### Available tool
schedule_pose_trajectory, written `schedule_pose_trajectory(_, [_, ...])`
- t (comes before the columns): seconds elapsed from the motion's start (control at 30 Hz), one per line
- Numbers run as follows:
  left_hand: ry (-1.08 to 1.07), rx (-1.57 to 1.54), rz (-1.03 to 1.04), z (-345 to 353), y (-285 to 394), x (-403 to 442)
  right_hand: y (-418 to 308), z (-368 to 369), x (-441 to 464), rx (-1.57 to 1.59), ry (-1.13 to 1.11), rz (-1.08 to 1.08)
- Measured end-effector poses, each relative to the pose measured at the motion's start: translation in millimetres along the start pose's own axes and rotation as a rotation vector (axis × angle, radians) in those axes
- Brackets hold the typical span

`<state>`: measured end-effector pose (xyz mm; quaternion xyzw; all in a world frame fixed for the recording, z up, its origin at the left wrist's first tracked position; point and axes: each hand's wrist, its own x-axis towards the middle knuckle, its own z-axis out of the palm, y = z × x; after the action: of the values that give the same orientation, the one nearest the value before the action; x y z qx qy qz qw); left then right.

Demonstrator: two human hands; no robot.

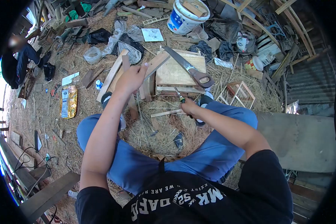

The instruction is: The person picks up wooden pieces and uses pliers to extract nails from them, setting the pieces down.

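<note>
My left hand [132,78] is closed around a flat wooden slat [158,62], which points away to the upper right. My right hand [190,106] grips a hand tool [181,97] with a narrow metal blade and a dark handle; its exact kind is hard to make out. Just beyond my hands lies a pale wooden panel or shallow box [171,72]. Across it rests a handsaw [186,66] with a brown handle. Loose wooden boards [113,77] lie under and beside my left forearm. A thin wood strip [165,113] is on the ground near my right hand.
A small wooden frame [242,95] stands on the straw to the right. Behind are a white bucket [181,25] holding wood pieces and a white tile [152,35]. A gold packet [68,102] lies left. Another person [22,61] sits far left. A grey board [296,140] is at right.
</note>
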<state>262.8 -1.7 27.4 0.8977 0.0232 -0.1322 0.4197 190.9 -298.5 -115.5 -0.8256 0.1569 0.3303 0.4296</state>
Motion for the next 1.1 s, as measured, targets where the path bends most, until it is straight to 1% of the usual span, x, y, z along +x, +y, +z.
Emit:
schedule_pose_trajectory(0.03, [0.009, 0.01, 0.048, -1, 1, -1, 8, 1, 9, -0.006, 0.005, 0.0])
schedule_pose_trajectory(0.1, [0.003, -0.002, 0.015, -6, 8, -6, 21, 5, 32, 0.122, 0.018, 0.03])
schedule_pose_trajectory(0.13, [-0.01, -0.005, -0.024, -9, 14, -10, 22, 5, 37, 0.099, 0.015, -0.017])
schedule_pose_trajectory(0.17, [-0.026, -0.006, -0.063, -10, 17, -13, 25, 5, 42, 0.094, 0.017, -0.018])
schedule_pose_trajectory(0.23, [-0.022, -0.007, -0.054, -10, 15, -14, 18, 5, 43, 0.163, -0.052, 0.008])
schedule_pose_trajectory(0.3, [-0.017, -0.004, -0.045, -9, 10, -11, 19, 10, 45, 0.138, -0.018, -0.025])
schedule_pose_trajectory(0.37, [0.054, 0.103, 0.025, -4, -1, -7, 25, 12, 51, 0.13, 0.007, -0.043])
schedule_pose_trajectory(0.4, [0.051, 0.103, 0.025, -5, 3, -9, 21, 8, 46, 0.092, -0.027, -0.076])
schedule_pose_trajectory(0.47, [0.012, 0.074, -0.03, -9, 10, -14, 14, 6, 43, 0.07, -0.012, -0.092])
schedule_pose_trajectory(0.63, [0.02, 0.085, -0.021, -6, 8, -11, 18, -3, 67, -0.007, 0.02, -0.152])
schedule_pose_trajectory(0.7, [0.032, 0.097, -0.004, -2, 4, -7, 21, -9, 72, -0.016, -0.04, -0.178])
schedule_pose_trajectory(0.8, [0.033, 0.118, 0.04, -1, 3, -7, 28, -1, 86, 0.086, -0.019, -0.2])
schedule_pose_trajectory(0.87, [-0.04, 0.079, -0.033, -6, 11, -13, 27, -4, 89, 0.115, -0.053, -0.202])
schedule_pose_trajectory(1.0, [-0.005, 0.111, -0.039, -3, 11, -14, 17, -12, 80, 0.133, -0.159, -0.229])
schedule_pose_trajectory(1.1, [-0.021, 0.108, -0.074, -4, 12, -15, 19, -13, 84, 0.157, -0.158, -0.192])
